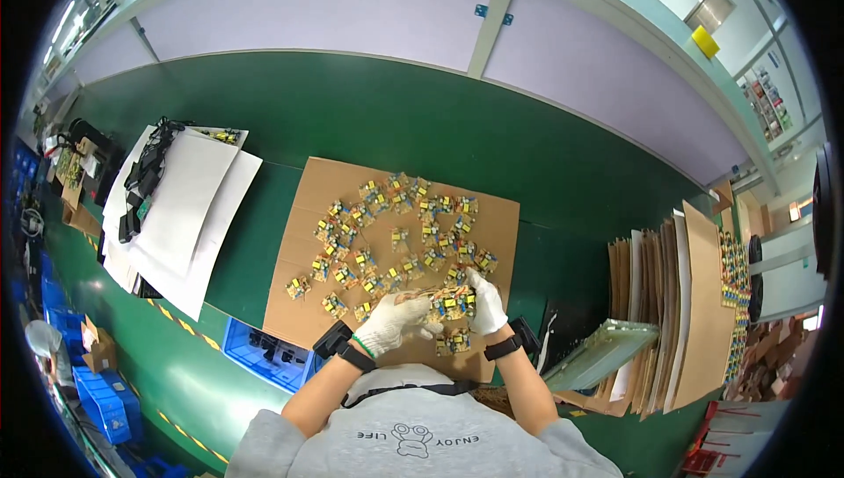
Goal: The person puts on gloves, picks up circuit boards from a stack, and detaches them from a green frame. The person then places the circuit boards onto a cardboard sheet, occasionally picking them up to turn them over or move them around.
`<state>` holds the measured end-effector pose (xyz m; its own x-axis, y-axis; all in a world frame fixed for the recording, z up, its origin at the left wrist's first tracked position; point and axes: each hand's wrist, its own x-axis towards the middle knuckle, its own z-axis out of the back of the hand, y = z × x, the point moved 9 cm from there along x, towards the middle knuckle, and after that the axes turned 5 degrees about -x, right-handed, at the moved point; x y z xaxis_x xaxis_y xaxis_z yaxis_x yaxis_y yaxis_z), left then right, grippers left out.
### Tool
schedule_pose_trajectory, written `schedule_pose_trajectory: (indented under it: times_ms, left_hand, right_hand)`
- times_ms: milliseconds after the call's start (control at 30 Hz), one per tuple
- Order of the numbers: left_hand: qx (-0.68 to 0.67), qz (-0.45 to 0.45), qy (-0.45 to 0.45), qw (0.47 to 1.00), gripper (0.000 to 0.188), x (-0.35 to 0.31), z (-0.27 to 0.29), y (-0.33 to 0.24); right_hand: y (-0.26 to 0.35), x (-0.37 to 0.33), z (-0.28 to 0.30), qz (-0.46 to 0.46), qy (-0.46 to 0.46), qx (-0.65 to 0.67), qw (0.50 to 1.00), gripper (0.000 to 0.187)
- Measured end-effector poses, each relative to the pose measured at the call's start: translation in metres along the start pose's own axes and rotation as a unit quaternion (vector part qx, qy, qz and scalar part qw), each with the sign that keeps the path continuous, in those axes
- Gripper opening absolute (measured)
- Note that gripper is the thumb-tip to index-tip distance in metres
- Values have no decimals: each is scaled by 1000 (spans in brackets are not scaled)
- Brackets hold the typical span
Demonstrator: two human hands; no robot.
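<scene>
Both of my hands wear white gloves and black wristbands. My left hand [394, 323] and my right hand [485, 304] grip the two ends of a panel of small circuit boards [450, 304] with yellow and blue parts, held just above a brown cardboard sheet [308, 214]. Several loose small circuit boards [396, 236] of the same kind lie scattered over the cardboard's middle and far side. One more small board [453, 342] lies on the cardboard right below my hands.
White sheets [189, 205] with black cables [145, 166] lie at the left on the green table [396, 117]. A blue bin [264, 355] sits under the table's near edge. Upright cardboard sheets [673, 311] and a grey tray [598, 355] stand at the right.
</scene>
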<state>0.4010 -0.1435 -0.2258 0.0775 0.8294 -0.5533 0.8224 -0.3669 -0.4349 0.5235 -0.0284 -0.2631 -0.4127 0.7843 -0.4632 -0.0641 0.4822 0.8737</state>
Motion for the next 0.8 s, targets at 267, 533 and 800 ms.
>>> schedule_pose_trajectory:
  times_ms: [267,533,800]
  left_hand:
    - [-119,-103,31,987,42,26,30,-23]
    - [22,-18,-113,993,43,40,44,-38]
    - [5,-40,-44,998,35,53,34,-36]
  right_hand:
    - [44,84,54,-19,-99,214,972,32]
    - [109,126,69,225,-355,-647,636,46]
    - [119,83,46,264,-261,-589,718,38]
